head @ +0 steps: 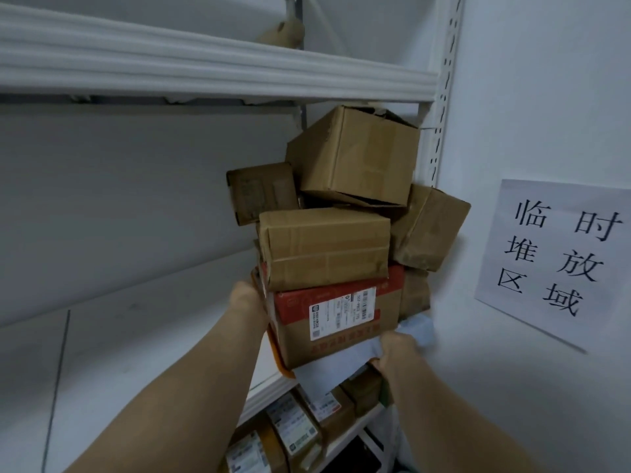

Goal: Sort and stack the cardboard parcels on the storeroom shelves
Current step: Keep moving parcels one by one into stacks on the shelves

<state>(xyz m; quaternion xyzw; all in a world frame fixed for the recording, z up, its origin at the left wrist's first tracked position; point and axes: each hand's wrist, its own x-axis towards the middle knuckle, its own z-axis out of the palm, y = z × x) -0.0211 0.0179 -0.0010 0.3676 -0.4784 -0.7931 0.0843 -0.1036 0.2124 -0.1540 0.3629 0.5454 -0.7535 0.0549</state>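
I'm stacking at the shelf's (pixel 264 387) right end. My right hand (pixel 397 348) clutches what seems a pale packet (pixel 336 367) under the red-topped parcel (pixel 336 319). My left hand (pixel 244 297) is against its side, grip I cannot tell. Next, square the tilted top box (pixel 351 155).

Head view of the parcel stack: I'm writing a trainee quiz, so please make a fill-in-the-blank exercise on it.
1. The taped brown parcel rests on the ___-topped box.
2. The topmost parcel sits ___, not level.
3. The ___ hand grips the pale bag under the stack.
Missing words: red; tilted; right.
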